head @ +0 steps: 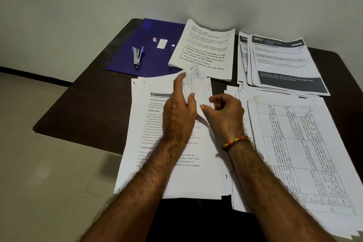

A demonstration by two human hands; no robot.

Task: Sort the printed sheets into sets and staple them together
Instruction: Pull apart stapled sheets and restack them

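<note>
Item 1. Near-left pile [157, 163]: loose printed sheets in front of you, top page headed "TASK GOAL"; edges fanned, so judged not yet squared or stapled.

Item 2. Lifted sheet [198, 92]: a table-printed page raised on edge above that pile. Your left hand [180, 112] lies against its left face with fingers mostly straight, thumb near the paper. Your right hand [225, 112] has its fingers curled at the sheet's lower edge and looks to pinch it, though the contact is partly hidden.

Item 3. Near-right pile [294, 153]: table-printed sheets, loosely stacked; likely home of the lifted sheet.

Item 4. Far-middle pile [206, 53]: headed "Wipe balcony table clean", fairly even.

Item 5. Far-right pile [284, 65]: headed "3667", fanned.

Item 6. Stapler [137, 57]: lying untouched on the blue folder [125, 61], well apart from both hands.

Status: you have four groups laid out; sorting is under way, and no staple is visible on any pile. All stapling appears left to do.
</note>
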